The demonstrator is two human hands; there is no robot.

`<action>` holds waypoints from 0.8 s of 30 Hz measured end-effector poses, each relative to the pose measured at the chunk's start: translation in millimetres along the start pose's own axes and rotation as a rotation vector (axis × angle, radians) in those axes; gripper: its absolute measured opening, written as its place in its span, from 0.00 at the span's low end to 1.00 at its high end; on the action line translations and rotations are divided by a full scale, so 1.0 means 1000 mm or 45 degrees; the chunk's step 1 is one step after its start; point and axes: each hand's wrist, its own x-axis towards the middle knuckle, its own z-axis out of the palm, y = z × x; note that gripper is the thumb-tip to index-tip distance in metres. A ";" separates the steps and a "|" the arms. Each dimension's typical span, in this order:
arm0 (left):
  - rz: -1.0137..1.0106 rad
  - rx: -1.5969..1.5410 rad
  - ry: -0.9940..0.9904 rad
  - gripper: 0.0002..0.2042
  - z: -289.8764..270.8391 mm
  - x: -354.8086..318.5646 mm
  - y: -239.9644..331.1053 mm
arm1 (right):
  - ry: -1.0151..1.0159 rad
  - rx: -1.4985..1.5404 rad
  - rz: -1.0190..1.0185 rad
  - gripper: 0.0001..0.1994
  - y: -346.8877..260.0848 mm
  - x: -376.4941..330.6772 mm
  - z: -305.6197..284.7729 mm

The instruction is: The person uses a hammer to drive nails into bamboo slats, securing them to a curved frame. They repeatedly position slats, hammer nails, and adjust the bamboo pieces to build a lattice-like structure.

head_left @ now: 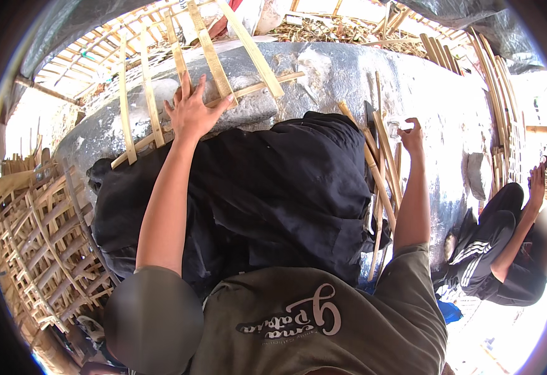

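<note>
My left hand point(192, 112) is spread over pale bamboo slats point(206, 47), its fingers stretched out and its thumb touching one slat. These slats lie side by side, like a rack's bars, across a thin bamboo crosspiece point(285, 79) just beyond my knees. To the right, my right hand point(412, 134) reaches out with finger and thumb apart and curved. Right at its fingertips is a small clear, whitish thing point(393, 127), too small to make out. Black cloth point(273, 187) covers my lap.
Loose bamboo sticks point(383, 169) and a dark flat strip point(369, 115) lie right of my lap. Woven bamboo point(48, 250) stands at left. Another person point(501, 250) sits at far right near upright bamboo strips point(498, 106). Shavings point(342, 31) lie beyond the grey surface point(348, 69).
</note>
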 end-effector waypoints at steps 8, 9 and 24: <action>-0.017 -0.014 0.000 0.51 0.001 0.000 -0.004 | -0.120 0.142 -0.058 0.11 -0.041 -0.019 -0.024; -0.016 -0.019 -0.003 0.51 0.001 0.000 -0.004 | -0.107 0.179 -0.084 0.11 -0.044 -0.019 -0.025; -0.013 -0.066 -0.008 0.52 -0.005 -0.003 -0.002 | -0.039 0.599 -0.800 0.11 -0.248 -0.071 -0.048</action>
